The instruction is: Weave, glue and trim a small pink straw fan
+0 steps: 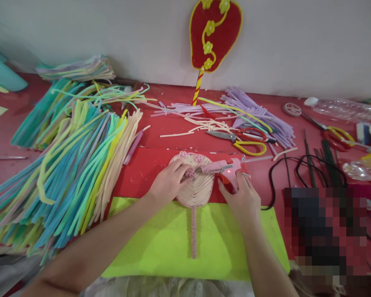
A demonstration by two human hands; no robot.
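Note:
A small cream woven fan [198,187] with a pink handle lies on the red table, its handle over a lime-green sheet [160,243]. My left hand [170,181] rests on the fan's left side, its fingers pressing a small pink flower piece [190,173] onto it. My right hand [243,198] grips a pink glue gun [224,167], whose nozzle points left at that flower.
Big piles of pastel pipe cleaners [71,165] fill the left. Purple strips [259,113], cream offcuts and red-and-yellow scissors [244,138] lie behind. A red fan [214,35] leans on the wall. Black cable [284,173], dark sticks, more scissors [330,132] and a plastic bottle [346,109] sit at right.

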